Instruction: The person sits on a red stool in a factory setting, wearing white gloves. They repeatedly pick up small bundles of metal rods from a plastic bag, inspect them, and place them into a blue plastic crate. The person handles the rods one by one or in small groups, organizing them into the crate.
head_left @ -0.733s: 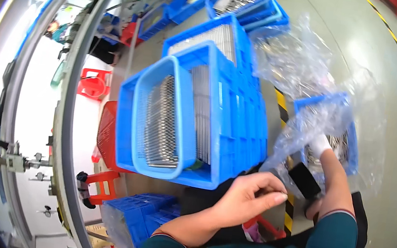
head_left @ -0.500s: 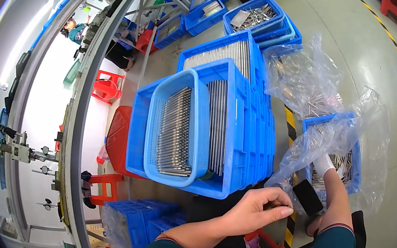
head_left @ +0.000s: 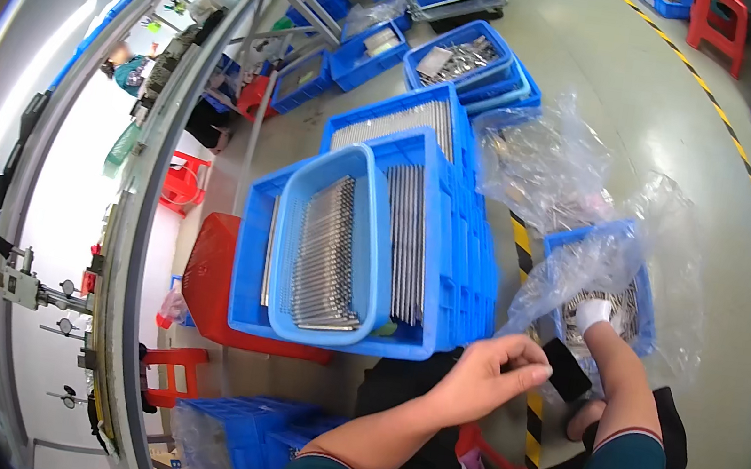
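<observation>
My right hand point(head_left: 593, 313), in a white glove, reaches into a blue bin point(head_left: 645, 319) of loose metal pins point(head_left: 618, 304); its fingers are hidden. Clear plastic film point(head_left: 585, 262) drapes over part of the bin. My bare left hand point(head_left: 492, 375) hangs nearer to me with curled fingers, the thumb close to the index fingertip; anything between them is too small to make out. Just past its fingertips is a flat black rectangular thing point(head_left: 566, 371). Left of my hands, a light blue basket point(head_left: 380, 273) of metal rods in rows point(head_left: 327, 257) rests on a stacked blue crate point(head_left: 439, 271) holding longer rods point(head_left: 406, 239).
Crumpled plastic bags point(head_left: 546, 162) lie on the floor beyond the bin. Farther back stand more blue bins of metal parts point(head_left: 460, 61). A metal-framed workbench point(head_left: 147, 204) runs along the left, with red stools point(head_left: 172, 374) beneath. Yellow-black floor tape point(head_left: 734, 139) curves along the right.
The whole view has shifted, so the crates and bin appear farther left. My right hand stays in the bin. My left hand appears slightly higher, closer to the black thing.
</observation>
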Demonstrator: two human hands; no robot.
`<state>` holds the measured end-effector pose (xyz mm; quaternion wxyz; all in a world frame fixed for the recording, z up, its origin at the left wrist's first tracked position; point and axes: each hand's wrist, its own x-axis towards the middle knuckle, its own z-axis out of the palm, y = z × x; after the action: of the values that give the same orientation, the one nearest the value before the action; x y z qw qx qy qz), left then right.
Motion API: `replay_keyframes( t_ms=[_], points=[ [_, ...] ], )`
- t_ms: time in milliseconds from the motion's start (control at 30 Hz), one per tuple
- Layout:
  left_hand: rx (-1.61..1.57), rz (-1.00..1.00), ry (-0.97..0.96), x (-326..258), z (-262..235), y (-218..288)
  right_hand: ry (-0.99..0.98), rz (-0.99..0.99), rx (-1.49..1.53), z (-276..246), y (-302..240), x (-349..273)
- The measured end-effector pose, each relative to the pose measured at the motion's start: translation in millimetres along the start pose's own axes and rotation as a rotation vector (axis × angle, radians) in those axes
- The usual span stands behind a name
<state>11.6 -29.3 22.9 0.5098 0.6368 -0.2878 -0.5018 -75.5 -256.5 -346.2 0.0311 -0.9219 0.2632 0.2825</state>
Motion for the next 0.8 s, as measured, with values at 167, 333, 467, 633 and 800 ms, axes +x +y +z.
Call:
replay_keyframes(
  t_ms=[167,333,467,633,800],
  points=[
    [-0.158,0.016,0.097,2,3,7,-0.119,0.033,0.18,-14,49,-32],
    [-0.243,0.132,0.145,8,15,6,-0.1,0.133,0.571,-17,102,-69],
    [-0.31,0.193,0.16,6,6,3,-0.239,0.122,1.456,-90,84,-128],
    [-0.425,0.228,0.141,15,7,-3,-0.222,-0.041,1.75,-145,78,-188],
    [-0.497,0.282,0.2,28,14,-8,-0.202,-0.2,1.858,-217,43,-258]
  ],
)
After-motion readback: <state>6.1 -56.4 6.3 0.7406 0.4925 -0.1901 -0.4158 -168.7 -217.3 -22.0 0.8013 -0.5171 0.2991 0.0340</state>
